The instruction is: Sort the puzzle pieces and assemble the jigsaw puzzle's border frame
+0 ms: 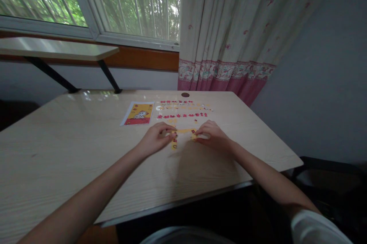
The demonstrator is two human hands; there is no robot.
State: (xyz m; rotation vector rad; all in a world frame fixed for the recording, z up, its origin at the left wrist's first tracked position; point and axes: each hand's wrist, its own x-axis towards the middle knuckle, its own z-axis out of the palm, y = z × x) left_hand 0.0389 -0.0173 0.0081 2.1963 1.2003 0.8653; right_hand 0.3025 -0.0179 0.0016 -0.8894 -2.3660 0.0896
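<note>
Yellow jigsaw pieces are joined into an upper strip (185, 131) and a left column (174, 146) on the table, forming a corner. The thumb and curled fingers of my left hand (155, 137) close on that corner from the left. At the right end of the strip, my right hand (214, 136) pinches a small yellow-and-red jigsaw piece (193, 136) between thumb and fingers. Its exact fit against the strip is too small to make out. Just beyond my hands lie a few loose yellow pieces (172, 121).
Rows of loose red pieces (182, 115) and white and yellow pieces (186, 104) lie farther back. A printed picture of a white animal on yellow and red (139, 114) lies left of them. A raised shelf (57, 48) stands at the back left. The table (129, 190) ends near my body.
</note>
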